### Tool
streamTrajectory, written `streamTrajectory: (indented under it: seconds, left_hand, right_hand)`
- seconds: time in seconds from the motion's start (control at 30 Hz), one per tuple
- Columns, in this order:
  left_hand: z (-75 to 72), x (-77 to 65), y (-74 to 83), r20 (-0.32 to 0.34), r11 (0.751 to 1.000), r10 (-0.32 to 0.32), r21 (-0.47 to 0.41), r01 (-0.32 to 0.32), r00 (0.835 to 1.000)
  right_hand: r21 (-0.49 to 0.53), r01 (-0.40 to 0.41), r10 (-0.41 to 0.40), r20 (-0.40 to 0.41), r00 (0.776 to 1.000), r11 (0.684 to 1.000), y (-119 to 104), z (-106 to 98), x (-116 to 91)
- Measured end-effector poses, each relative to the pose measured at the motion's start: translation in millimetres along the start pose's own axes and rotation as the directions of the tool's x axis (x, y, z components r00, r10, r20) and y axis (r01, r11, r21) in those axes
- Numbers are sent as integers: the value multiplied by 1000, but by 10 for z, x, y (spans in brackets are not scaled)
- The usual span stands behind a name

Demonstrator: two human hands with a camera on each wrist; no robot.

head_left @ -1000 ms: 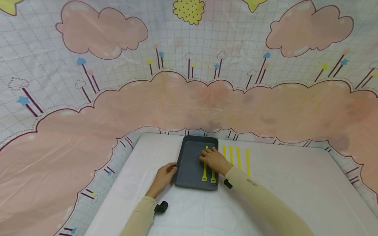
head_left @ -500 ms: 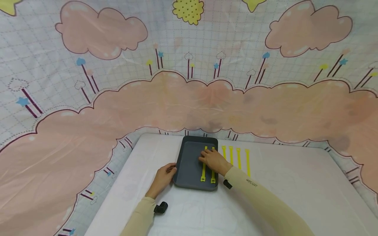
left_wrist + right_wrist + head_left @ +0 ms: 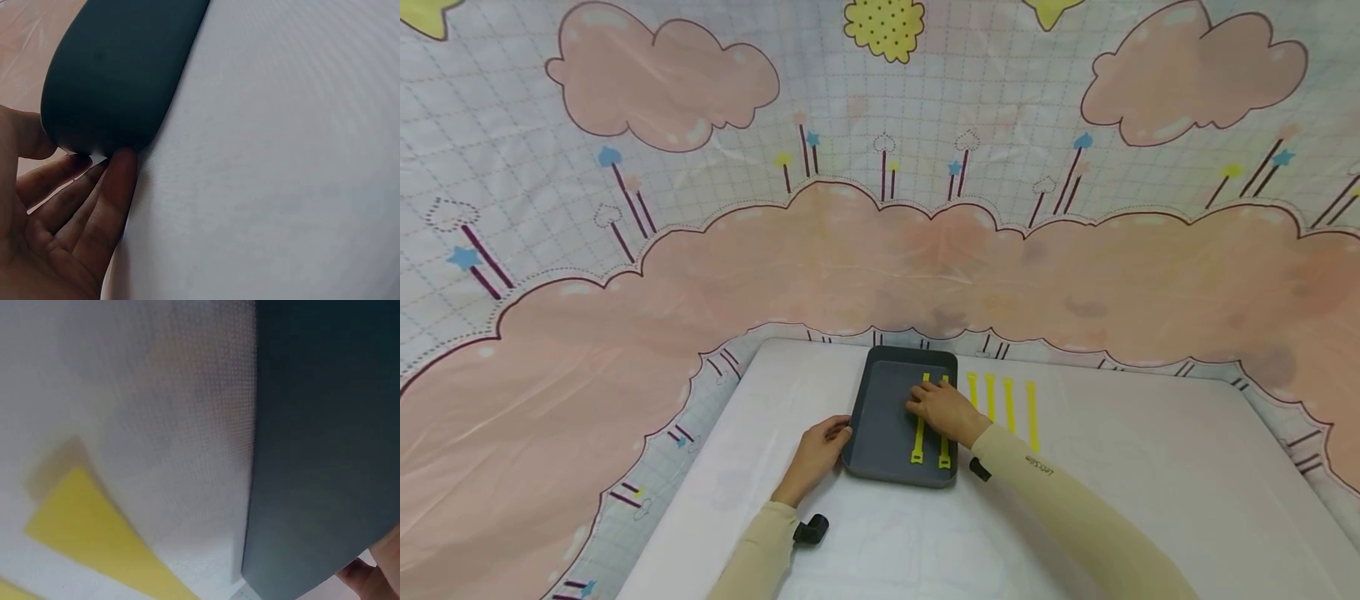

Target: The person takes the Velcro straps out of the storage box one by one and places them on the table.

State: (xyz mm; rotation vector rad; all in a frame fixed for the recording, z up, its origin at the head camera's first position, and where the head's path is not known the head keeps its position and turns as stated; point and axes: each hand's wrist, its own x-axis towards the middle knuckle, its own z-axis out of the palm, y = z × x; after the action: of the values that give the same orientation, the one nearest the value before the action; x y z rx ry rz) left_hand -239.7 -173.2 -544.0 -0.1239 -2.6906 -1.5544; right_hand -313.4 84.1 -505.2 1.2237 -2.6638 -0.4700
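Observation:
A dark grey rectangular tray [image 3: 880, 425] lies at the back of the white table. My left hand [image 3: 816, 454] holds its left side; in the left wrist view the thumb is at the rim and the fingers [image 3: 119, 181] are under the outer wall [image 3: 119, 75]. Two yellow cable ties with slotted heads lie lengthwise in the tray's right part. Over the left cable tie [image 3: 918, 442] and the right cable tie [image 3: 943, 450] rests my right hand [image 3: 947, 412], fingers bent downward. What its fingertips do at the ties is hidden, also in the right wrist view.
Several more yellow cable ties [image 3: 1032, 417] lie side by side on the table, right of the tray; one cable tie [image 3: 100, 537] shows close in the right wrist view. Behind the table hangs a patterned cloth [image 3: 820, 275] with clouds.
The left cable tie in the tray has shifted slightly left, away from the right one. Both hands stay almost in place. The whole head view has swayed a little.

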Motion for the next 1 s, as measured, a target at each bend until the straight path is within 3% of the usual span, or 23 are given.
streamTrajectory:
  seconds: [0.47, 1.0]
  left_hand:
    - [19, 33, -24, -5, 1000, 5, -15, -5, 1000]
    - [11, 35, -22, -7, 1000, -9, -5, 9, 1000]
  right_hand:
    - [-56, 74, -72, 48, 996, 996, 13, 2, 36]
    - [-67, 97, -97, 9, 995, 993, 1, -39, 4]
